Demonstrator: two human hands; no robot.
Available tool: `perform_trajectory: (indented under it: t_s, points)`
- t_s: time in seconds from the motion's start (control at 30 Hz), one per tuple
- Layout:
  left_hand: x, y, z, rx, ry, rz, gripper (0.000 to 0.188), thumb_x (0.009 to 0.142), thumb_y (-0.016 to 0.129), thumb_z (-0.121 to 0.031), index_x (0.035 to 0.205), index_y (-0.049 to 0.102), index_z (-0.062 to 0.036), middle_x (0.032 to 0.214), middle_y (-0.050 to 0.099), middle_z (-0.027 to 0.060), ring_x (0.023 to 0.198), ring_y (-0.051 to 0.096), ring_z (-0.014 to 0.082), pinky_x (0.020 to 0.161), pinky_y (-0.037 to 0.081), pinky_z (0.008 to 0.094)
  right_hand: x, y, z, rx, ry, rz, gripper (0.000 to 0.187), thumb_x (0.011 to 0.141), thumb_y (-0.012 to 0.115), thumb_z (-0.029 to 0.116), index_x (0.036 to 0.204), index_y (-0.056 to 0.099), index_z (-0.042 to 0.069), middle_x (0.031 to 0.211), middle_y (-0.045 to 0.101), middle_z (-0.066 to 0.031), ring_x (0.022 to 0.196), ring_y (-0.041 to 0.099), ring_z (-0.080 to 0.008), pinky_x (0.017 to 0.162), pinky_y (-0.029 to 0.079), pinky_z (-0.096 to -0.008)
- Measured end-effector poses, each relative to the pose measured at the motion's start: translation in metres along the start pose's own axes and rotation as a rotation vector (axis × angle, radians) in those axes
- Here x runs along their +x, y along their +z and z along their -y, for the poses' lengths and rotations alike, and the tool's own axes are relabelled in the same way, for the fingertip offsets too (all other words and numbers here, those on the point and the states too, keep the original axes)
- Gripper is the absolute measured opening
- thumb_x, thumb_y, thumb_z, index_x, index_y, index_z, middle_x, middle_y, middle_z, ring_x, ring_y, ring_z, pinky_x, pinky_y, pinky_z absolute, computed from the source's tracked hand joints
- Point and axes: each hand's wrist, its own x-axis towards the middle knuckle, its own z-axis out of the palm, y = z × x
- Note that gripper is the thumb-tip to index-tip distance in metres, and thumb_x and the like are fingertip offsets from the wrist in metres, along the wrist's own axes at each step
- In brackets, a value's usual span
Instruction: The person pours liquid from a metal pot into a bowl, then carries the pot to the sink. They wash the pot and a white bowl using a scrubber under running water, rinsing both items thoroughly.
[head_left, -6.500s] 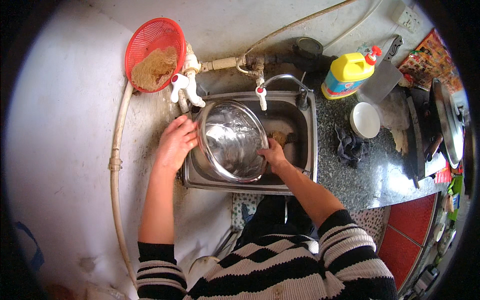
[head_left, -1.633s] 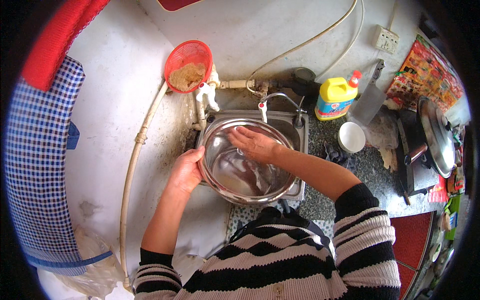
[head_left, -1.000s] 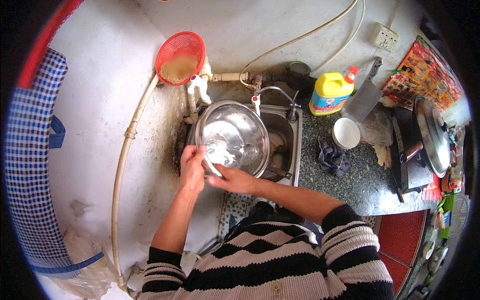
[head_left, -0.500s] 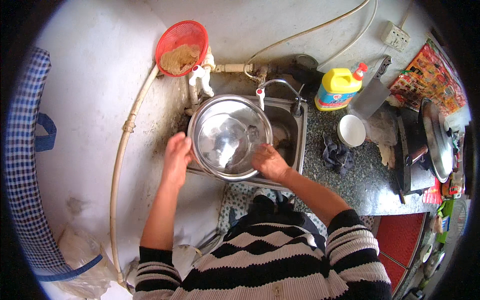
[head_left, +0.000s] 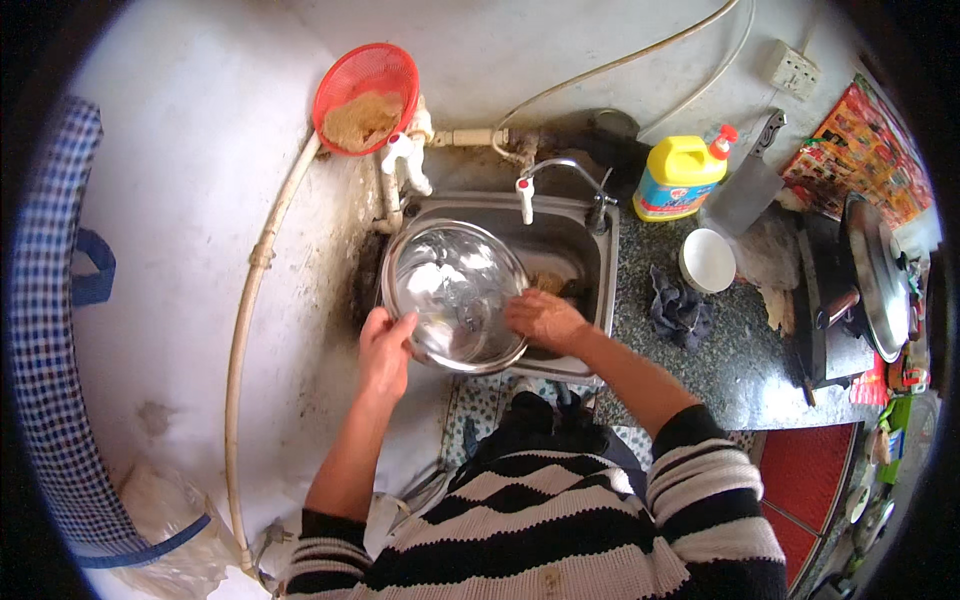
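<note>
- Steel bowl, big and shiny, sits tilted over the left part of the sink, some water glinting inside.
- Left hand grips the bowl's near-left rim, fingers curled over the edge.
- Right hand lies on the bowl's right rim, fingers bent against it; whether they truly pinch the rim, I cannot tell.
- Risk, as I judge it: wet steel is slick, and the bowl overhangs the sink's front edge, so a loosened grip could tip it and slop water to the floor.
- The tap hangs just behind the bowl; lifting carelessly could knock the rim against it.
- Surroundings: a speckled dark tabletop runs right of the sink, carrying a yellow bottle, a white cup and a crumpled dark rag.
- A red strainer hangs on the pale, stained wall above; a hose runs down beside the sink.
</note>
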Motion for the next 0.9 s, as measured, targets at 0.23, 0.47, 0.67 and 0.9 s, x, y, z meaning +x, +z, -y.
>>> perform_trajectory:
  t_s: [0.23,0.47,0.67,0.9]
  points:
    - [0.043,-0.070,0.001,-0.202,-0.253,0.094,0.018,0.076,0.054,-0.001,0.093,0.053,-0.0019,0.090,0.060,0.0092,0.082,0.058,0.0190,0.072,0.048,0.0335,-0.011,-0.066,0.004,0.050,0.542,-0.239,0.043,0.070,0.051,-0.002,0.111,0.053,0.009,0.115,0.052,-0.0131,0.113,0.046,-0.0318,0.099,0.034,-0.0394]
    - [0.064,-0.121,0.005,-0.384,-0.285,0.156,0.037,0.071,0.050,-0.008,0.106,0.052,0.0006,0.101,0.060,0.0119,0.093,0.058,0.0245,0.087,0.045,0.0378,-0.043,-0.111,0.025,0.255,0.655,-0.437,0.035,0.071,0.047,-0.008,0.104,0.054,0.001,0.111,0.053,-0.0169,0.103,0.050,-0.0352,0.088,0.042,-0.0396]
    - [0.065,-0.040,0.026,-0.223,-0.282,0.106,0.022,0.069,0.053,-0.009,0.091,0.053,-0.0032,0.088,0.059,0.0076,0.082,0.057,0.0223,0.080,0.046,0.0364,-0.067,-0.110,0.034,0.294,0.805,-0.434,0.028,0.072,0.048,-0.008,0.097,0.058,0.002,0.106,0.055,-0.0160,0.098,0.053,-0.0343,0.083,0.045,-0.0382]
    - [0.056,-0.069,0.038,-0.212,-0.290,0.127,0.036,0.068,0.051,-0.009,0.103,0.053,-0.0008,0.097,0.059,0.0117,0.092,0.056,0.0253,0.087,0.045,0.0380,-0.084,-0.104,0.039,0.313,0.824,-0.470,0.023,0.074,0.049,-0.008,0.093,0.058,0.002,0.103,0.055,-0.0163,0.094,0.054,-0.0344,0.079,0.046,-0.0384]
